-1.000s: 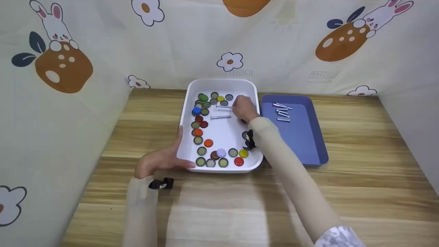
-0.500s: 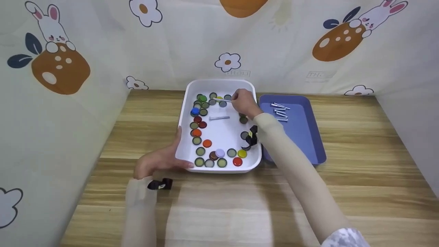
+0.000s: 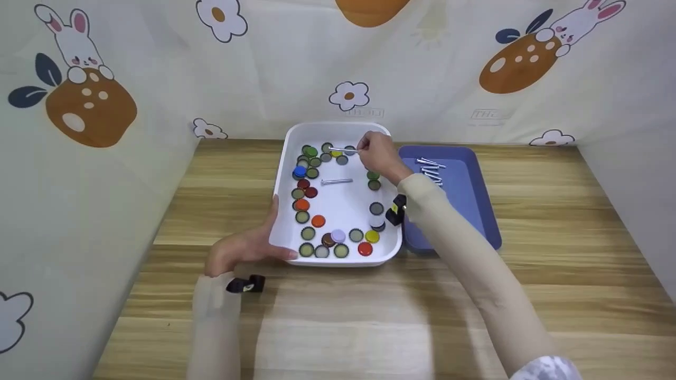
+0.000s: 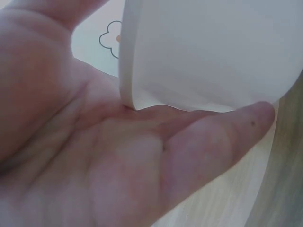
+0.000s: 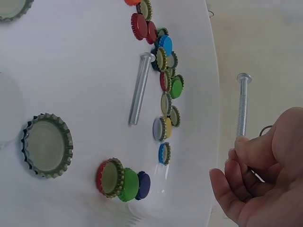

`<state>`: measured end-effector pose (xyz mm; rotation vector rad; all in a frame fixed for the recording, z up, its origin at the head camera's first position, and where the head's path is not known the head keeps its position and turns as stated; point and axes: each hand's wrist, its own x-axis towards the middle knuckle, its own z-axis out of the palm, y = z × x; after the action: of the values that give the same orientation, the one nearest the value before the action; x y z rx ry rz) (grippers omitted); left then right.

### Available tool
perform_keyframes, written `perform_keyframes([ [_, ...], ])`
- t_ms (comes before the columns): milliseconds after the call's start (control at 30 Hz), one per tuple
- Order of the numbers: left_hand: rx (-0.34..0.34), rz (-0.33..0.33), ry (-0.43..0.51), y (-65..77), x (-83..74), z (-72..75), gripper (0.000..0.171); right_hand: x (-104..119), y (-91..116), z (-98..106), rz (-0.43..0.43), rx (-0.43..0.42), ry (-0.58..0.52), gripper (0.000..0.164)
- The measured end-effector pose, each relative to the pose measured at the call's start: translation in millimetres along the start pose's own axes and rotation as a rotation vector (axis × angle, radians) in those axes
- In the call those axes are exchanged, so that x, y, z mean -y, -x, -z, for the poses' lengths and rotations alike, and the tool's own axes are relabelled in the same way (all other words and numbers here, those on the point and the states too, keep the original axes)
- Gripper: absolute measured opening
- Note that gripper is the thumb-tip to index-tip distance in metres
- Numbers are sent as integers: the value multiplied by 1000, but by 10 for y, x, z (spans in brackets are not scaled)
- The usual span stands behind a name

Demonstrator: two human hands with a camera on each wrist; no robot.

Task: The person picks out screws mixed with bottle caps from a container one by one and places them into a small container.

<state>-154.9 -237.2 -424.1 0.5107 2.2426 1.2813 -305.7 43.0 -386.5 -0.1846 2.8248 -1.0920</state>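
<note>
My right hand [image 3: 379, 154] pinches a silver bolt [image 5: 243, 104] between thumb and fingertips, raised over the far right part of a white tray [image 3: 346, 203]. In the right wrist view the bolt's round head points up. A second bolt [image 3: 337, 182] lies in that tray, among many bottle caps [image 3: 308, 233] in several colours, some face down and some showing their inner side. At the tray's near left corner, my left hand [image 3: 245, 248] rests spread, its palm and straight fingers against the outer walls. The left wrist view shows the tray wall [image 4: 213, 52] against that palm.
Right of the white tray stands a blue tray [image 3: 470, 206] with several bolts [image 3: 431, 170] lying in it. Both trays are on a wooden table [image 3: 554, 237]. A patterned cloth [image 3: 274, 68] hangs behind the table.
My right hand has lifted its bolt up from the white tray and drawn slightly back toward the right. The left hand stays at the tray's corner.
</note>
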Motion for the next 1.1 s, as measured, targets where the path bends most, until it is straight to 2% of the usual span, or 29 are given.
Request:
perform_keyframes([
  [100, 10, -19, 13, -4, 14, 0, 135, -39, 44, 7, 24, -14, -7, 15],
  [333, -8, 40, 13, 7, 25, -1, 137, -117, 136, 21, 61, -50, -37, 14],
  [600, -29, 94, -33, 27, 8, -12, 137, -180, 223, 75, 67, -65, -46, 16],
  [1100, -4, 28, -4, -13, -3, -9, 140, -307, 410, 222, 108, -103, -12, 13],
])
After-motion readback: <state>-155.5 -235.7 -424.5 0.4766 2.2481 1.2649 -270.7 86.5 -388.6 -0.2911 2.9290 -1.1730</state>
